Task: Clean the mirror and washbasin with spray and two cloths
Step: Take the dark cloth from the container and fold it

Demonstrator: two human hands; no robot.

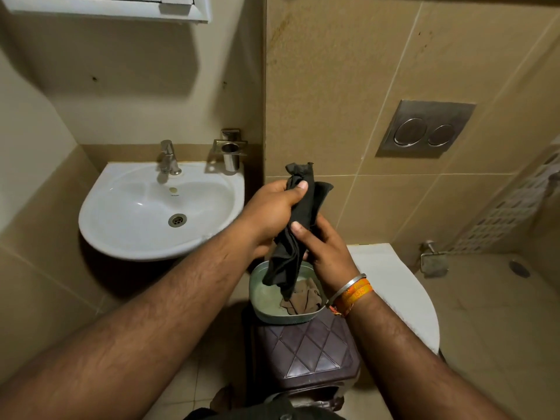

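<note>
Dark brown stool (pixel 312 350) with diamond-patterned top standing on tiled floor (pixel 188 386) between washbasin and toilet, bearing one pale green tub (pixel 260 298) at its far edge, tub overhanging slightly and holding a crumpled brown cloth (pixel 303 298) against its right wall.

Black cloth (pixel 298 225), brown cloth (pixel 304 297), white washbasin (pixel 121 234).
Pale green tub (pixel 260 298); dark brown stool (pixel 315 350) with diamond pattern; orange wristband (pixel 356 294); beige wall tiles (pixel 333 71).

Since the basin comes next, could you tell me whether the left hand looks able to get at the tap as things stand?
Probably yes, once freed: the left hand grips the black cloth just right of the basin, and nothing stands before the tap.
</note>
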